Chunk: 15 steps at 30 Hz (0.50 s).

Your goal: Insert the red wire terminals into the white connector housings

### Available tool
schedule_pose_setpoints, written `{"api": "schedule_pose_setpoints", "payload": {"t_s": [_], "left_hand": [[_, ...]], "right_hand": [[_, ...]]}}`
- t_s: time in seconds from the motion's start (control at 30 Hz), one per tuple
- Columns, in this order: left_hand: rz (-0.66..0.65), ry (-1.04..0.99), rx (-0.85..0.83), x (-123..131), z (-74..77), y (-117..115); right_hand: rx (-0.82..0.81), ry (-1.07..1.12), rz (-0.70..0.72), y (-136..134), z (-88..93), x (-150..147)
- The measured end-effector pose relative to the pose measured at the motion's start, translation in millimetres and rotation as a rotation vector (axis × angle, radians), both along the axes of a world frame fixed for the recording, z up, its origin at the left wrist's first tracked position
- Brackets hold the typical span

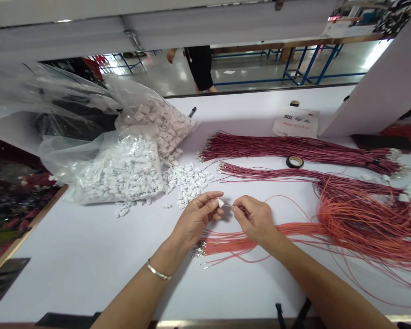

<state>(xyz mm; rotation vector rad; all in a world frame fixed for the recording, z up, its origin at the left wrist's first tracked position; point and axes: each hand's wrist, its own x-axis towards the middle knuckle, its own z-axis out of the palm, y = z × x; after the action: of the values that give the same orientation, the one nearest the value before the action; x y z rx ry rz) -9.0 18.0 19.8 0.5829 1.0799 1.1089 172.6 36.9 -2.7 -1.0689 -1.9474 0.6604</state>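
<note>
My left hand pinches a small white plastic connector housing between thumb and fingers. Just to its right, my right hand is closed on the end of a thin wire, whose metal tip points at the housing. Whether the tip has entered the housing I cannot tell. Under and beside my right hand lies a bundle of orange wires, its crimped metal ends fanned out at the left. Behind my hands is a loose pile of white housings.
Clear bags of white housings and pinkish housings stand at the left. Dark red wire bundles stretch across the back right, with a tape roll between them. A notebook lies behind. Beyond the table, a person stands.
</note>
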Motion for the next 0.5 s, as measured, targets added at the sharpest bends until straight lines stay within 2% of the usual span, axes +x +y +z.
{"api": "schedule_pose_setpoints", "payload": {"t_s": [0.5], "left_hand": [[-0.008,-0.02,-0.036,1.1,-7.2,-0.4]], "right_hand": [[0.035,-0.037,-0.001,-1.3,-2.4,-1.7]]}}
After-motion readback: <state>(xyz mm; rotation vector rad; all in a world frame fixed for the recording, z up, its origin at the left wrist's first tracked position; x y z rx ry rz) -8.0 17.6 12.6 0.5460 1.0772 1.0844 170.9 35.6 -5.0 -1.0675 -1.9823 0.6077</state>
